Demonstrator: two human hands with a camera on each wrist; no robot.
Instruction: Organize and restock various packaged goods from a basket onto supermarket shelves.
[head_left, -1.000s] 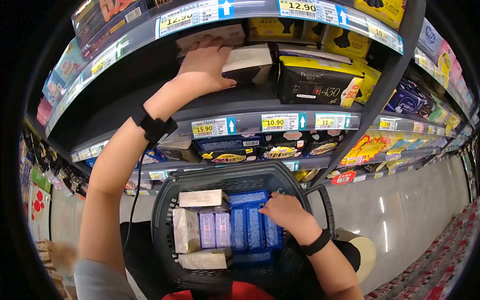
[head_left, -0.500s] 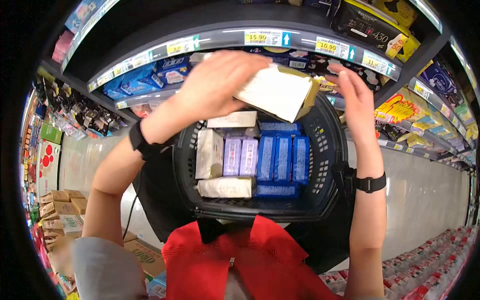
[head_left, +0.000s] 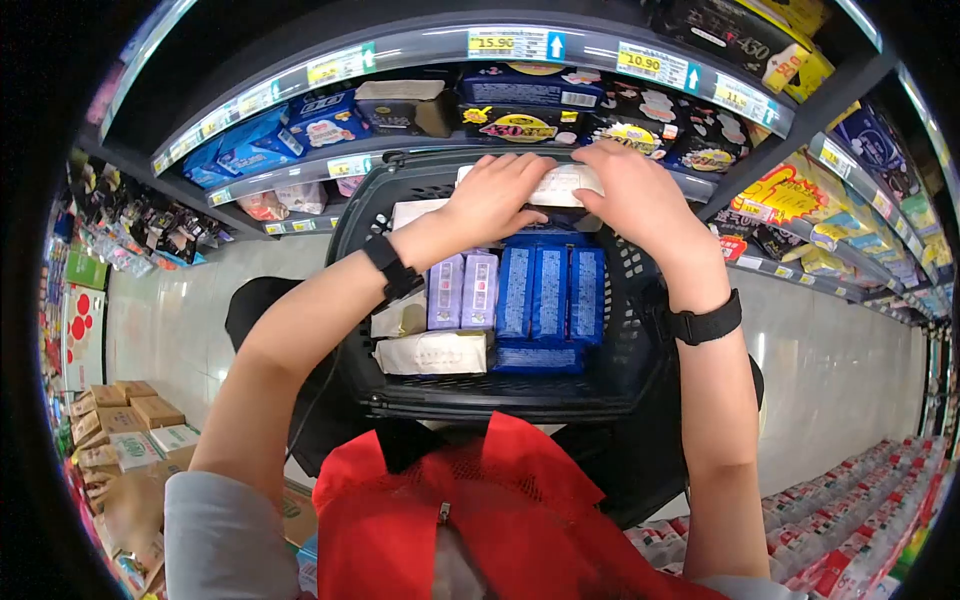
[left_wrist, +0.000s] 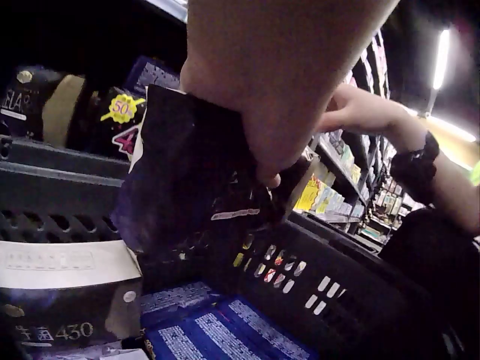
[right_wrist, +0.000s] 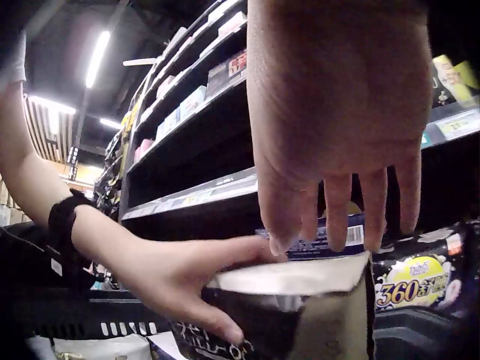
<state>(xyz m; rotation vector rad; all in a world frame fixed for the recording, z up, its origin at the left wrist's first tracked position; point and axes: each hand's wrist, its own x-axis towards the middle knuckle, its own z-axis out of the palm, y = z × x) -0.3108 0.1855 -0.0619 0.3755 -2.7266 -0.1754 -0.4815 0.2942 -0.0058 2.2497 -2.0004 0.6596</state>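
Observation:
A black pack of sanitary pads (head_left: 560,187) with a pale top is at the far side of the dark shopping basket (head_left: 500,405). My left hand (head_left: 490,205) grips it from the left, thumb on its near face, as the right wrist view also shows. Over its right end is my right hand (head_left: 635,195), fingers straight and pointing down in the right wrist view, thumb tip at the top edge. In the basket stand blue packs (head_left: 550,290), two lilac packs (head_left: 480,290) and pale-topped packs (head_left: 432,353), one partly hidden by my left forearm.
Beyond the basket runs a shelf edge with price tags (head_left: 500,43). Below it sit blue packs (head_left: 260,140) and black packs (head_left: 525,122). Cardboard boxes (head_left: 130,430) are at lower left, wrapped bottles (head_left: 830,530) at lower right.
My left hand has taken the pack from the shelf and brought it down to the basket's far side. The right hand has left the blue packs, risen, and come to the pack.

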